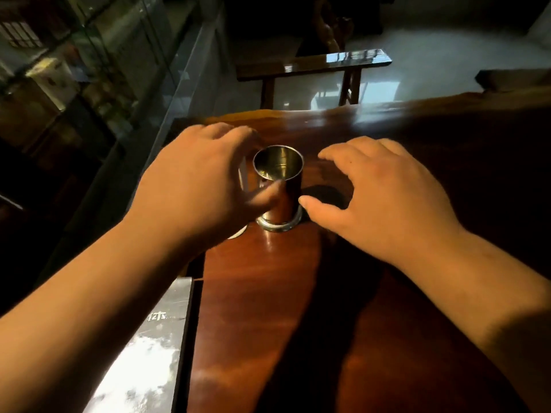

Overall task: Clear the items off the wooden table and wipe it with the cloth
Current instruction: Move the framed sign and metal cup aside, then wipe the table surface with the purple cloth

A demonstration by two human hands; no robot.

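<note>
We are looking down over the wooden table [262,308], its polished reddish top catching a band of light down the middle. Standing upright near the far left part of it is an open metal cup [278,186], shiny inside, dark on its outer wall, with a bright flared ring at its base. No cloth is showing anywhere in this view.

Our left hand [196,186] is curling around the cup from the left, thumb lying across the near side of its wall and fingers arching past the far rim. It is cupped rather than clamped; whether the fingers are actually touching the far side we cannot tell. Something pale and shiny is peeking out beneath this hand, mostly hidden.

Our right hand [384,189] is hovering just right of the cup, fingers spread and bent, thumb tip just beside the base ring, holding nothing. Its shadow is pooling dark on the wood below.

At the lower left, a flat grey box [149,353] with pale lettering is lying along the table's edge. Beyond the table a wooden bench [313,65] is standing on the pale floor, and a glass cabinet [119,70] is running down the left.
</note>
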